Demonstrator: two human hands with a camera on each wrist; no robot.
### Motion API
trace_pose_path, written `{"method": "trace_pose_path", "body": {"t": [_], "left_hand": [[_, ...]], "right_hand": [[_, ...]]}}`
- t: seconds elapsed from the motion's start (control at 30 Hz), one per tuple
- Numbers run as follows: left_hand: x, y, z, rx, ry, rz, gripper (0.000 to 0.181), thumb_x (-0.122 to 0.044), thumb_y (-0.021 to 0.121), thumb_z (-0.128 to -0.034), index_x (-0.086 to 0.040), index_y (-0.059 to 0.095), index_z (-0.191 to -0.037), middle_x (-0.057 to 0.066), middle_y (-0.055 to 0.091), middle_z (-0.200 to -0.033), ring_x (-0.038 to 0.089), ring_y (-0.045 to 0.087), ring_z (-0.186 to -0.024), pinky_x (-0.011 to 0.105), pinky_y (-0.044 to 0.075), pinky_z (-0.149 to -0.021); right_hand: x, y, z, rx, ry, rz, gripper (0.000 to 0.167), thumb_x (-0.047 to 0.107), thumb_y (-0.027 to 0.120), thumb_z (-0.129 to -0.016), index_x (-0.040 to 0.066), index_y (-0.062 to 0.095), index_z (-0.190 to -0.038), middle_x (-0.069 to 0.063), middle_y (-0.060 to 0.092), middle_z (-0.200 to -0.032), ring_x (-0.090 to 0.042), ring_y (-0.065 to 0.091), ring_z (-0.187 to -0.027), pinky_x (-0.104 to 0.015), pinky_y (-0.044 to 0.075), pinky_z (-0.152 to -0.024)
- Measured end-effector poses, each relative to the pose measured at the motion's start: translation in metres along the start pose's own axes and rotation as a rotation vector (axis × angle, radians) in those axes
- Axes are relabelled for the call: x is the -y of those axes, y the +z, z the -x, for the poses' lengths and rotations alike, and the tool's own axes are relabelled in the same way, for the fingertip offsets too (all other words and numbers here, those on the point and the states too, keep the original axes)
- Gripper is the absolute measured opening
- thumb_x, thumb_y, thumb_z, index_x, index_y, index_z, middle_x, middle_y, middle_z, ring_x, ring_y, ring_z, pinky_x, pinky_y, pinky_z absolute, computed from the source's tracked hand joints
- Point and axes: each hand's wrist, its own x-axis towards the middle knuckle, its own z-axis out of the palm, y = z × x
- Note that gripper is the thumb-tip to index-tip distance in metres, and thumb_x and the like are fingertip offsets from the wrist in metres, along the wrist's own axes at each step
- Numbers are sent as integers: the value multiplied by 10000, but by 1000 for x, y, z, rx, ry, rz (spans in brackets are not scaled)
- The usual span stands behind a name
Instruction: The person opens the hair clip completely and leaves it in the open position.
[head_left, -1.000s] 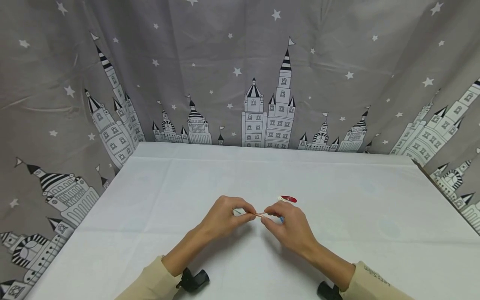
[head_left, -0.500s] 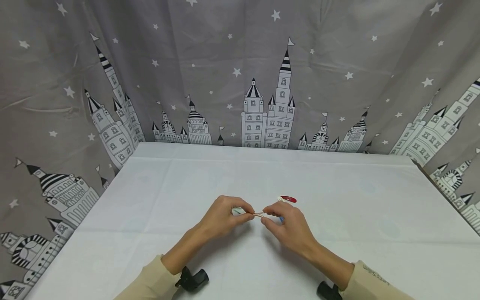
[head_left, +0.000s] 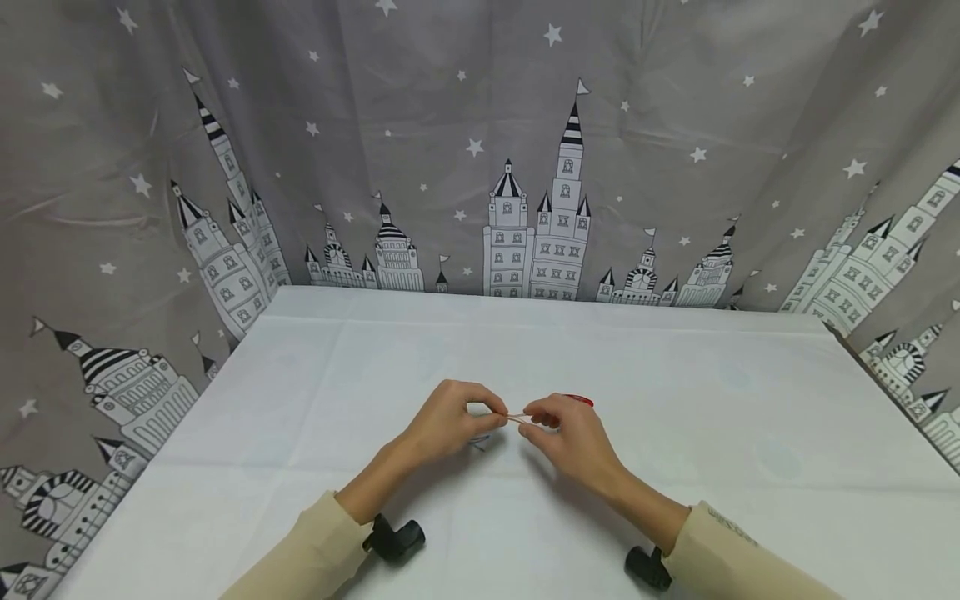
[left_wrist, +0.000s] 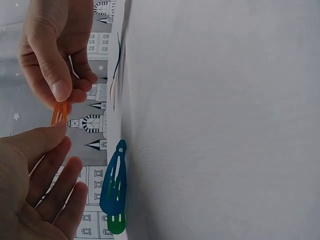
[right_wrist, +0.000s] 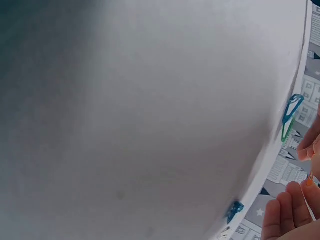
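Note:
An orange hair clip [head_left: 516, 417] spans the gap between both hands above the white table. My left hand [head_left: 453, 423] pinches one end between thumb and index finger; in the left wrist view its other fingers [left_wrist: 60, 180] are spread. My right hand [head_left: 573, 437] holds the other end with thumb and fingertips. In the left wrist view the clip [left_wrist: 59, 114] shows slots along its length. A blue clip [left_wrist: 114, 185] overlaps a green clip [left_wrist: 117, 224] below the left hand. The right wrist view shows the orange clip [right_wrist: 309, 182] only in part.
Behind the right hand lies a red clip [head_left: 580, 400], partly covered. Another blue clip [right_wrist: 234, 212] appears in the right wrist view. The white-covered table [head_left: 337, 375] ends at a grey curtain [head_left: 420, 108] printed with castles and stars.
Both hands have shifted slightly away from the body with the orange clip. Blue behind the right hand is now covered, as is more of the red clip; the clips below the left hand show more.

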Motion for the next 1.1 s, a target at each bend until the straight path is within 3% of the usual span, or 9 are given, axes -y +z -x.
{"method": "trace_pose_path", "body": {"t": [0.4,0.6,0.83,1.1], "left_hand": [[7,0,-9,50,-91,16,39,-128,751,-871,-140,782,-889,-93,726,-880,127,656,-958,398,492,-904],[13,0,-8,80,-145,58,45,-109,739,-881,-126,779,-893,-74,726,-856,97,655,-874,344,513,-833],[16,3,-9,93,-153,57,54,-72,744,-868,-106,779,-890,-79,717,-820,88,629,-804,296,494,-765],[18,6,-10,112,-156,49,35,-85,764,-856,-103,775,-884,-95,704,-802,87,613,-794,292,479,-769]], "right_hand": [[-10,3,-11,50,51,19,112,52,775,-822,43,750,-930,16,663,-833,-133,565,-752,-306,478,-694],[-12,7,-13,87,54,43,92,51,767,-822,53,755,-913,13,661,-846,-127,557,-759,-297,472,-694],[-11,9,-12,113,78,84,86,48,768,-820,49,755,-905,18,637,-821,-118,527,-731,-300,464,-680],[-13,11,-13,133,43,132,71,54,765,-823,42,745,-890,32,607,-793,-117,521,-716,-281,448,-666]]}}
